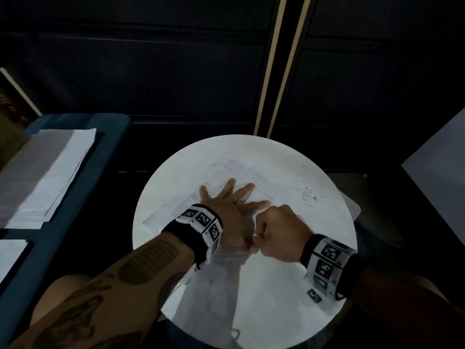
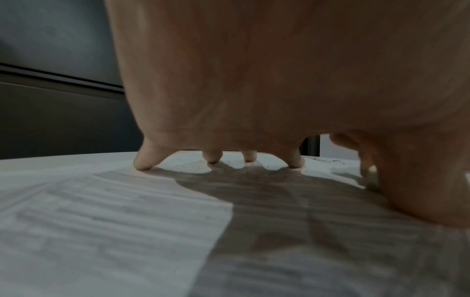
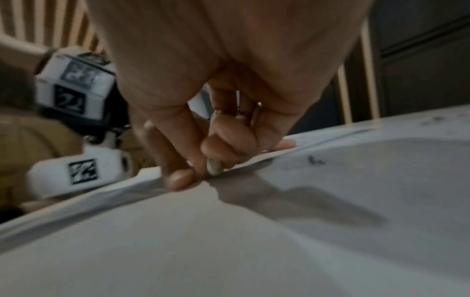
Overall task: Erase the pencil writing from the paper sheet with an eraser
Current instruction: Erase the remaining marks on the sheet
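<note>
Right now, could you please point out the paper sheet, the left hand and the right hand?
paper sheet [image 1: 261, 177]: head view, far bare part.
left hand [image 1: 234, 205]: head view, back of hand.
right hand [image 1: 279, 230]: head view, knuckles.

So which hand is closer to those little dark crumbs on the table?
Right. The right hand sits just beside the eraser crumbs; the left hand presses the paper sheet farther away.

a round white table [image 1: 276, 285] sits brightly lit in a dim room, before dark panelled walls [image 1: 151, 59] with two pale vertical strips [image 1: 270, 71]; a blue bench [image 1: 83, 197] stands left.
</note>
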Tool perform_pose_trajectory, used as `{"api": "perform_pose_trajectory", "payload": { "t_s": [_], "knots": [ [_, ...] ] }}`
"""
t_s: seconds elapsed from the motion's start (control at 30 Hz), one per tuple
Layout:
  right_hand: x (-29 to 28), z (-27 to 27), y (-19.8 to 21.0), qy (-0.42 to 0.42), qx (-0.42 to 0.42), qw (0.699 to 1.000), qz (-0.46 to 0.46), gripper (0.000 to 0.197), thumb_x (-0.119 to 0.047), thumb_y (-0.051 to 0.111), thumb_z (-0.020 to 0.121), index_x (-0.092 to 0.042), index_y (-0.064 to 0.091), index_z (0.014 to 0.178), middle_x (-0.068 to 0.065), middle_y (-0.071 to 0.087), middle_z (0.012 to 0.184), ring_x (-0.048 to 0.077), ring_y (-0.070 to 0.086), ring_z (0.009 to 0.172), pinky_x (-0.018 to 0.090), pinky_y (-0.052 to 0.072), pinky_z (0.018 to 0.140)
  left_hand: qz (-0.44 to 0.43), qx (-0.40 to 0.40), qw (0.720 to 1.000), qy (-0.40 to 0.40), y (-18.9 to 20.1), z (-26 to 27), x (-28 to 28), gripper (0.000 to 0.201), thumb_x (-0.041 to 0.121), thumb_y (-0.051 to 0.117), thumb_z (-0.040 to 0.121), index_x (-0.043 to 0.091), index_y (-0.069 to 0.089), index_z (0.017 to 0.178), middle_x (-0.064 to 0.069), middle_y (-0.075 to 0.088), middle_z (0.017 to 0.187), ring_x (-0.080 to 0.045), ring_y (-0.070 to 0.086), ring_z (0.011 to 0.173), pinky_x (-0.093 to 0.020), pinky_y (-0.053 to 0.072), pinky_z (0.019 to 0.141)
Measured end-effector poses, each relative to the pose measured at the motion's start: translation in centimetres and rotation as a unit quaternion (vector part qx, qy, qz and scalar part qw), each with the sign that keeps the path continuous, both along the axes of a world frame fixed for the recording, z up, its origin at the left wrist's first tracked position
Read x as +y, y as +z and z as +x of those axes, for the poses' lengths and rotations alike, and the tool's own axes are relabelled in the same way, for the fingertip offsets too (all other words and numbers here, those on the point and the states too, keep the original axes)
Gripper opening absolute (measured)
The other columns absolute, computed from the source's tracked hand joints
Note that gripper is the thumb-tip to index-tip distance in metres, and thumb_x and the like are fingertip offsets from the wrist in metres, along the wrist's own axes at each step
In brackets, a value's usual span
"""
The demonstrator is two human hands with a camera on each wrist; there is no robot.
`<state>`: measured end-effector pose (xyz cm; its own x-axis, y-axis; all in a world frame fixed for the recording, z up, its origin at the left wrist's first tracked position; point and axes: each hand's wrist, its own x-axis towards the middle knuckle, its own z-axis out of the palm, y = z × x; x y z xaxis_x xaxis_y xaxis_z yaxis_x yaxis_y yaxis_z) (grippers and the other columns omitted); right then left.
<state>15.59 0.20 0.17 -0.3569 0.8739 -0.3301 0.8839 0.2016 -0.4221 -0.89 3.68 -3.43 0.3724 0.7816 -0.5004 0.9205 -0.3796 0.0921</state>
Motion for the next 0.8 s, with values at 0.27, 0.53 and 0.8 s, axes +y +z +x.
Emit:
{"api": "perform_pose_trajectory", "payload": {
  "t_s": [0.27, 0.53, 0.8],
  "knots": [
    [0.5, -0.1, -0.4, 0.005, 0.007, 1.0, -0.003, 0.024, -0.022, 0.072, 0.078, -0.02, 0.061, 0.056, -0.004, 0.069, 0.065, 0.011, 0.065, 0.071, 0.027, 0.057, 0.07, -0.002, 0.001, 1.0, -0.002, -0.3, 0.0, 0.2, 0.116, 0.088, 0.066, 0.069, 0.066, -0.012, 0.152, 0.017, -0.031, 0.168, -0.03, -0.03, 0.156, -0.088, -0.003, 0.108],
    [1.1, 0.1, -0.9, -0.01, 0.008, 1.0, 0.008, 0.02, -0.022, 0.069, 0.08, -0.014, 0.066, 0.062, -0.004, 0.068, 0.07, 0.015, 0.062, 0.079, 0.029, 0.056, 0.072, -0.018, 0.014, 1.0, 0.005, 0.3, 0.2, 0.0, 0.115, 0.087, 0.066, 0.073, 0.062, -0.01, 0.156, 0.015, -0.033, 0.168, -0.029, -0.032, 0.155, -0.087, -0.003, 0.109],
    [1.3, 0.5, -1.3, -0.024, 0.001, 0.999, 0.023, 0.02, -0.026, 0.068, 0.078, -0.022, 0.062, 0.06, -0.009, 0.063, 0.066, 0.009, 0.064, 0.072, 0.017, 0.054, 0.068, -0.014, -0.007, 1.0, 0.005, 0.0, 0.0, 0.0, 0.114, 0.085, 0.067, 0.071, 0.066, -0.011, 0.152, 0.015, -0.031, 0.169, -0.03, -0.031, 0.156, -0.088, -0.006, 0.108]
  ]
}}
